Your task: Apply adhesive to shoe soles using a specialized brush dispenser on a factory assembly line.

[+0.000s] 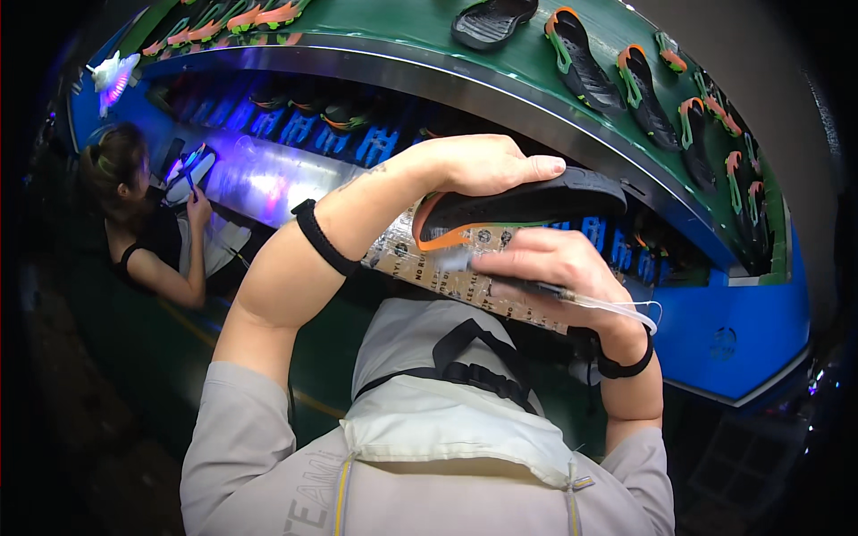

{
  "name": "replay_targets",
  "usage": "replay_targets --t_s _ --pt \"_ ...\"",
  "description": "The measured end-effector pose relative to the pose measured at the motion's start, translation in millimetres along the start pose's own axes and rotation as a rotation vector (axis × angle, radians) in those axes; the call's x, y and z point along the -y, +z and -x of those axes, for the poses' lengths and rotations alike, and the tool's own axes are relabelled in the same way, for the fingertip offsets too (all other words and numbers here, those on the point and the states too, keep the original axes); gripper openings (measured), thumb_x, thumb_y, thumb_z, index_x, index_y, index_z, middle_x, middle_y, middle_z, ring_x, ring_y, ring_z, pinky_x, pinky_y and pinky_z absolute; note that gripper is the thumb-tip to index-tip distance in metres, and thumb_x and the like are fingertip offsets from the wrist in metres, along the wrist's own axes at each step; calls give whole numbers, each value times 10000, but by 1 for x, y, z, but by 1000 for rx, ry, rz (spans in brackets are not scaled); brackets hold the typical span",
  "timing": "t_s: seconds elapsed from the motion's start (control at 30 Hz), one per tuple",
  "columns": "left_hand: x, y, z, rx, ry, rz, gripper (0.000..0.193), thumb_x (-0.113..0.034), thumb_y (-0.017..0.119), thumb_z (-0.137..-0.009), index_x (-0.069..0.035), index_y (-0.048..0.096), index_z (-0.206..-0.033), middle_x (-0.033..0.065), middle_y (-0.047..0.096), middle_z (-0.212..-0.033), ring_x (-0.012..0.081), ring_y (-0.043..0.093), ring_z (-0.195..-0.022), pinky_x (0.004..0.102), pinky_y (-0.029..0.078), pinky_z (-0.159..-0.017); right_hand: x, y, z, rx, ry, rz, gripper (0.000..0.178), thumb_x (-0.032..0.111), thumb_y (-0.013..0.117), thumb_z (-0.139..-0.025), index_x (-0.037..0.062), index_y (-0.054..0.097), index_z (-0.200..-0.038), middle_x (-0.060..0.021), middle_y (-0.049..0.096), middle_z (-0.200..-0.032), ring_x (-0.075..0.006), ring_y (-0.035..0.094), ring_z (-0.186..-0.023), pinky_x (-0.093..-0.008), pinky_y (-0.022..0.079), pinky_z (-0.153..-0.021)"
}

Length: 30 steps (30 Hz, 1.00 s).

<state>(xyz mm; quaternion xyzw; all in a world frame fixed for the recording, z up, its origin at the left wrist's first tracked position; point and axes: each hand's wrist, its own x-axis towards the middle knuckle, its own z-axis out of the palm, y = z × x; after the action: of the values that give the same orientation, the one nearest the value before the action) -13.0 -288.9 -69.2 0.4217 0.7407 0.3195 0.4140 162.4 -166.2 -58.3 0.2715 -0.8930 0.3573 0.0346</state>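
My left hand [487, 165] grips a black shoe sole [576, 196] with an orange and green edge, its thumb resting along the top side. The sole is held tilted above a work ledge in front of me. Just below it, my right hand [563, 263] is closed round a dark-handled, brush-like tool [545, 288]. Its pale tip [454, 260] is smeared by motion close to the sole's orange edge; whether they touch I cannot tell. A thin white tube [617, 308] runs from the tool back past my right wrist.
The ledge [407, 259] is covered in printed brown tape and clear film. Beyond it, a green conveyor belt [590, 27] carries several soles [581, 62]. Below the belt, a shelf holds blue racks [375, 143] with more soles. At left a co-worker [134, 196] handles a white sole.
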Motion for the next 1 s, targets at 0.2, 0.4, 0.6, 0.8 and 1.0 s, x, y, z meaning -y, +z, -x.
replay_targets --t_s 0.2,0.4,0.6,0.8,1.0 --pt "43 5 -6 -96 -46 28 811 -678 420 -1029 61 748 -1099 219 749 -996 243 698 -932 387 536 -891 -12 18 -5 145 -63 202 392 135 806 -799 83 727 -1180 -89 665 -908 -293 633 -860 -422 511 -777" --pt "203 42 11 -353 294 1178 784 -677 286 -1065 -56 539 -1471 136 648 -1362 232 608 -1256 376 445 -1101 -30 26 18 -169 147 -53 292 78 820 -793 60 763 -1079 -68 687 -830 -254 635 -763 -373 486 -740" --pt "336 118 88 -52 53 1733 1072 -901 196 -901 -99 360 -1594 301 442 -1547 555 448 -1391 785 333 -1081 -57 65 55 -538 644 -318 176 70 735 -862 14 774 -1024 -47 736 -855 -98 636 -774 -275 503 -696" --pt "352 215 68 -20 -36 2158 919 -769 244 -990 -39 500 -1486 325 549 -1422 525 546 -1304 733 439 -1011 -81 106 57 -587 797 -504 170 114 718 -913 11 775 -1035 5 696 -822 -63 559 -725 -243 458 -663" --pt "273 217 23 -277 89 2267 740 -492 421 -920 -26 488 -1490 305 544 -1431 502 557 -1284 717 431 -1050 -74 112 4 -555 757 -514 179 137 728 -905 6 766 -1020 -32 719 -806 -74 613 -719 -254 495 -656"
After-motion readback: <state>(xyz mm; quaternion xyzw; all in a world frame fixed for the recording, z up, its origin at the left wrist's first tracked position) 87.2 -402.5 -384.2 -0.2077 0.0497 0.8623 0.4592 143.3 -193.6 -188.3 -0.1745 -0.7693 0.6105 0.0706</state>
